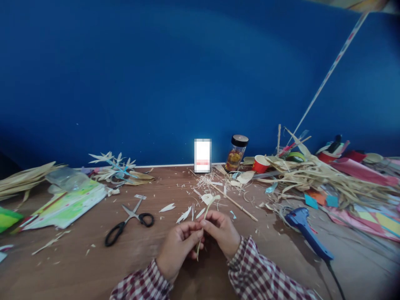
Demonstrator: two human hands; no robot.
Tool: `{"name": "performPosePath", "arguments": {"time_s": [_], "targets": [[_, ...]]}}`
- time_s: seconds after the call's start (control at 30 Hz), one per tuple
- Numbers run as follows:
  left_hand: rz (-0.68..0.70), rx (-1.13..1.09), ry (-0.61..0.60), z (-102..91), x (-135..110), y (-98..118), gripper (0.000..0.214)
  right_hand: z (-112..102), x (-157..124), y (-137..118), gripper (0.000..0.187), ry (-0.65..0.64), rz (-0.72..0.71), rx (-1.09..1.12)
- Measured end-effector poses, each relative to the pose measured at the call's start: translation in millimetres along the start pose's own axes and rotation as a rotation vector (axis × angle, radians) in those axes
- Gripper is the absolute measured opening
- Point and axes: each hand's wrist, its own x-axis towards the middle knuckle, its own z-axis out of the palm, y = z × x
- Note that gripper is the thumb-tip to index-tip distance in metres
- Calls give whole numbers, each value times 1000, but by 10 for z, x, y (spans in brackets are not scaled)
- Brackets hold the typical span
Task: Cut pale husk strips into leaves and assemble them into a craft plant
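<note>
Both hands meet above the near middle of the table, pinching a thin, pale strip of dried plant leaf (206,211). My left hand (178,246) has its thumb and fingers closed on the lower stretch, and a short end pokes out below. Just above, my right hand (222,231) grips the same strip between thumb and fingers. Its upper end loops over into a curled, pale tip. Small cut leaf pieces (184,214) lie just beyond the fingers. Open-bladed scissors with black handles (129,218) rest to the left of my left hand.
A blue glue gun (308,233) with a cord lies at right. Behind it spreads a heap of dried leaves (331,179). Toward the wall stand a black-lidded jar (236,154), a red paper cup (260,164) and a lit, blurred screen (203,155). A painted sheet (68,208) lies left.
</note>
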Motion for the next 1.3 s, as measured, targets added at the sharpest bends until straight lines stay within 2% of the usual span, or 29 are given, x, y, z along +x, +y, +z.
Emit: {"name": "performPosePath", "arguments": {"time_s": [0.13, 0.23, 0.37, 0.53, 0.77, 0.97, 1.2, 1.3], "targets": [[-84, -100, 7, 5, -3, 25, 28, -27, 10, 11, 27, 34, 16, -70], [-98, -115, 18, 8, -9, 36, 28, -10, 5, -13, 30, 40, 4, -66], [-85, -108, 61, -1, -10, 33, 28, 19, 0, -20, 30, 44, 2, -15], [-60, -60, 79, -16, 1, 23, 28, 14, 12, 16, 24, -29, -36, 4], [7, 22, 78, 0, 0, 20, 28, 25, -4, -26, 27, 24, -62, -38], [128, 37, 171, 11, -31, 79, 30, 25, 1, -37, 32, 25, 12, 28], [79, 31, 181, -45, 8, 16, 26, 93, -68, -44, 29, 7, -33, -159], [42, -8, 193, -51, 14, 17, 26, 81, -67, -32, 29, -23, -28, -141]]}}
